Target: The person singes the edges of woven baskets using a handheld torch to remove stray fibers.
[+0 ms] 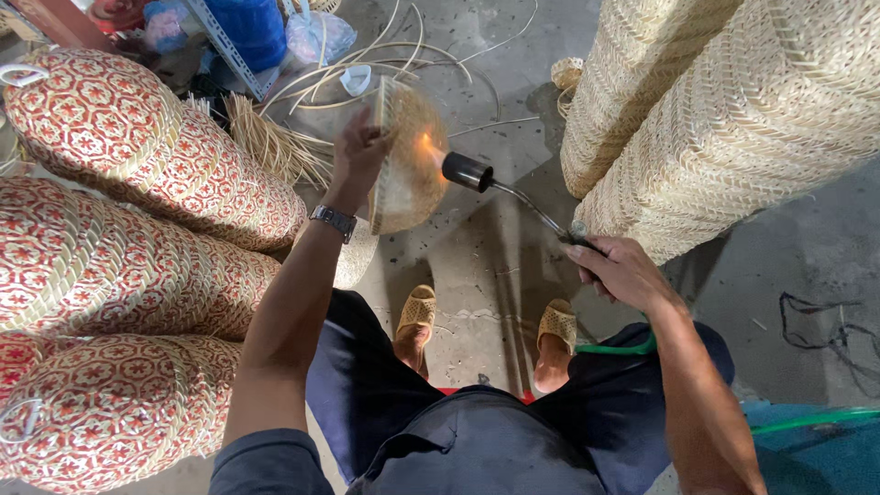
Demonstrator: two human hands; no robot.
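Head view: right hand [619, 268] grips torch [513, 191] pointing left at woven lid [408, 160], held edge-up in left hand [359, 151].

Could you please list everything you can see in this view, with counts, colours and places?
woven lid: one, pale straw, centre, held on edge against the flame
gas torch: one, black nozzle, lit, centre right
patterned baskets: at least four, red and cream, stacked left
tall woven baskets: two, pale straw, upper right
loose cane strips: a bundle, tan, floor above centre
green hose: one, lower right
sandals: two, tan, on the feet
wristwatch: one, silver, left wrist
left hand: grips the lid
right hand: grips the torch
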